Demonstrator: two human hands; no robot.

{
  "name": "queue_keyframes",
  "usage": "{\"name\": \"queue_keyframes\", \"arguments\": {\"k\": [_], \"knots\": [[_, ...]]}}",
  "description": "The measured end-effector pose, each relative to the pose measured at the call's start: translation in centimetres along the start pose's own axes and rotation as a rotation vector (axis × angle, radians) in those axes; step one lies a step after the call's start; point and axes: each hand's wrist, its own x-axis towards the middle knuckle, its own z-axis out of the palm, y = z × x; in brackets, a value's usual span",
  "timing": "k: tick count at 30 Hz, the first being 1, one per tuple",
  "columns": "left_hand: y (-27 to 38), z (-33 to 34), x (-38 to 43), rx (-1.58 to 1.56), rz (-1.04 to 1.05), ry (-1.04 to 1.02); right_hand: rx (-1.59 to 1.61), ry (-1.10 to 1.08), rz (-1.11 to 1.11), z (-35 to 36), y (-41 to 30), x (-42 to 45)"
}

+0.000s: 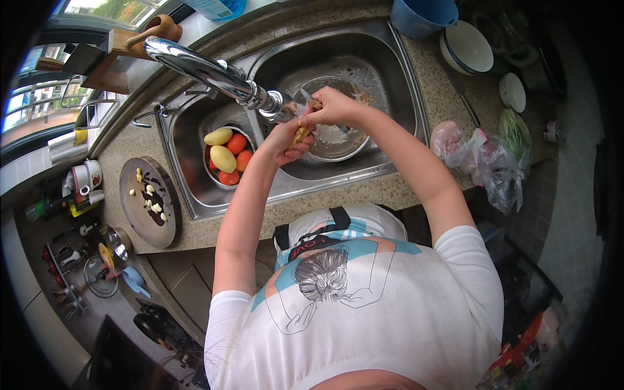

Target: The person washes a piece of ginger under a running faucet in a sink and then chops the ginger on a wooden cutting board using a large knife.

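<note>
Over the right basin of a steel sink, my left hand grips a piece of ginger root. My right hand meets it and holds a small blade, probably a paring knife or peeler; its handle is mostly hidden. Below both hands a round metal bowl with cloudy water sits in the basin. Beside them is the chrome faucet's spout end. In the left basin, a bowl holds peeled potatoes and red tomatoes.
A round chopping board with several garlic cloves lies left of the sink. To the right are plastic bags, a knife, a white bowl and a blue bucket. The faucet's neck arches over the sink.
</note>
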Motion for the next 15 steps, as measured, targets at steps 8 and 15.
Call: {"name": "queue_keyframes", "arguments": {"k": [8,15], "knots": [[-0.3,-0.7,0.4,-0.082,-0.014,-0.062,0.105,-0.013,0.076,0.1,-0.5,-0.2],[-0.3,0.3,-0.3,-0.082,0.009,-0.066,0.072,-0.063,0.038,-0.7,-0.8,-0.5]]}}
